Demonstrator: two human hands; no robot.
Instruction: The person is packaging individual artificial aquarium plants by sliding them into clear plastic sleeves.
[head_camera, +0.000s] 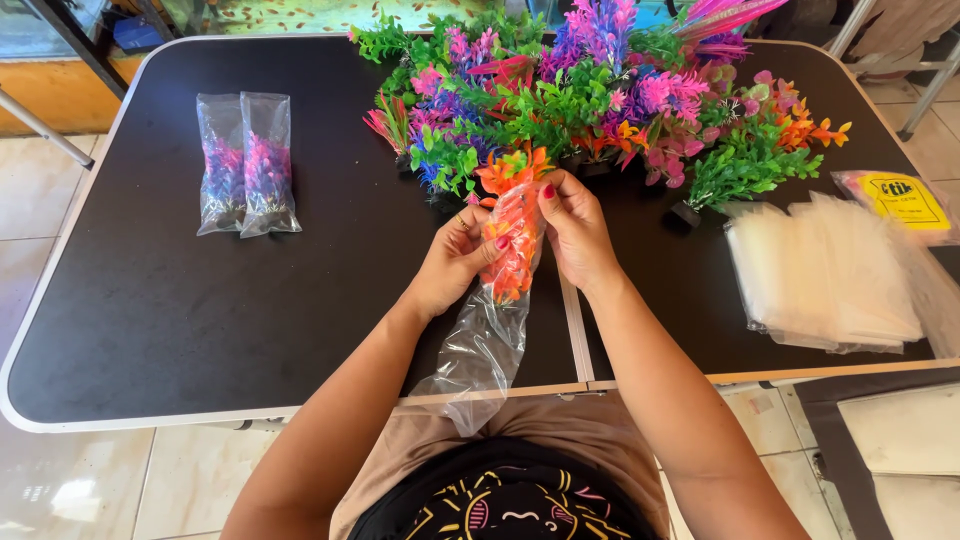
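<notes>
I've got my left hand (455, 262) and right hand (577, 228) both pinched on the clear plastic bag (485, 345) at mid-table, with the orange plastic plant (513, 230) partly inside it, green-and-orange top sticking out. The bag's empty tail hangs over the black table (150, 300) edge toward me. Ahead lies the heap of colourful plastic plants (600, 100), two bagged plants (245, 165) far left, empty bags stack (825, 275) right.

hands: left hand (455, 262) and right hand (574, 228) grip an orange plastic plant (514, 222) half inside a clear bag (482, 352)
table (180, 310): two bagged plants (245, 165), plant pile (600, 95), empty bags (825, 275)
</notes>
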